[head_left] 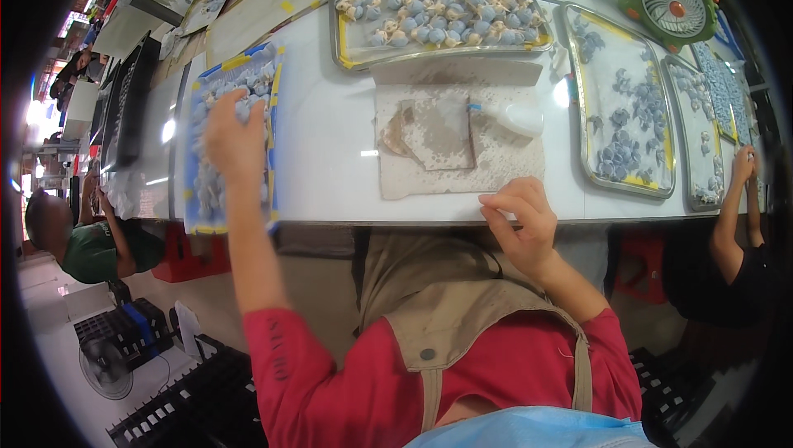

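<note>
In the head view, the grey-brown cardboard sheet (395,180) is serving as landmark on the white table (322,142). To its left, the blue-edged tray (272,169) is carrying many small, rounded, blue-grey pieces with paler bits among them; yellow strips are marking parts of its border, and its nearer end is appearing blurred. One blue-grey piece (242,109) is showing at your left fingertips.

The tray's long axis is running away from you, alongside the sheet, its far end leaning slightly toward the sheet's side. The single piece is showing too small for its direction to be told.

Your left hand (235,138) is reaching over the tray, left of the sheet, its fingers bending around the piece; whether they are gripping it, you cannot tell. Your right hand (526,221) is hovering at the sheet's near right edge, well apart from the tray, its fingers curling and thumb and forefinger standing narrow; whether anything is lying between them, you cannot tell. A white bottle (520,120) is lying on the sheet's right part, its blue tip pointing left.
</note>
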Tool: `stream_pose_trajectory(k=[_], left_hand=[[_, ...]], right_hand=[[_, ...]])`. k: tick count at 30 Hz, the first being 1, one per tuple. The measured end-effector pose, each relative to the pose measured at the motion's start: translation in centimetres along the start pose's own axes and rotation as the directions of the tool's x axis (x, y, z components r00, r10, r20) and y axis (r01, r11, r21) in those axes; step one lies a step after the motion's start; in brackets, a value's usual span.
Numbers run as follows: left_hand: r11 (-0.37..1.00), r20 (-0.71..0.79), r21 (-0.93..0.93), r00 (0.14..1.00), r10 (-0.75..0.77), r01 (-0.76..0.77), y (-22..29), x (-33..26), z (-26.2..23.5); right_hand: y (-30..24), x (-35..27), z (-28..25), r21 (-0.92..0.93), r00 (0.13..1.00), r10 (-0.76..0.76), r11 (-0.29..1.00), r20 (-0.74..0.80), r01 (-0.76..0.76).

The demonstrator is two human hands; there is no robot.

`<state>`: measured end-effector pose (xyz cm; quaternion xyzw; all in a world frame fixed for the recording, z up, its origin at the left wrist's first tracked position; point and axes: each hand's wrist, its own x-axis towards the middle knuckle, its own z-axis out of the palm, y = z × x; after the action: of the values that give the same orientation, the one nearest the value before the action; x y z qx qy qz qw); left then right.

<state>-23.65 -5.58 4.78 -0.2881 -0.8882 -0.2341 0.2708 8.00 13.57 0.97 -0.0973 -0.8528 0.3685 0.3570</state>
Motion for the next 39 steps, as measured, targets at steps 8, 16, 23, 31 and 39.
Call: stream_pose_trajectory(k=[8,16,23,31,39], left_hand=[[0.912,0.281,-0.399,0.933,0.225,-0.1,6.9,6.8,12.8],[0.977,0.38,-0.146,0.903,0.201,-0.156,9.3,9.1,18.7],[0.052,0.607,-0.794,0.794,0.035,0.605,12.4,3.8,7.9],[-0.456,0.89,-0.192,0.35,0.292,0.869,14.1,-10.7,-0.6],[-0.315,0.882,-0.303,0.39,0.265,0.9,16.4,-16.1,-1.4]], right_hand=[[0.7,0.2,-0.7,-0.015,0.998,0.059,0.998,0.0,-0.059],[2.0,1.2,-2.1,-0.077,0.995,0.077,0.994,-0.068,-0.082],[6.7,5.3,-3.4,-0.343,0.995,0.093,0.934,-0.045,-0.102],[7.2,3.8,-3.0,-0.384,0.952,0.289,0.894,0.097,-0.232],[3.0,0.7,-3.2,0.312,0.816,0.577,0.77,0.029,-0.556]])
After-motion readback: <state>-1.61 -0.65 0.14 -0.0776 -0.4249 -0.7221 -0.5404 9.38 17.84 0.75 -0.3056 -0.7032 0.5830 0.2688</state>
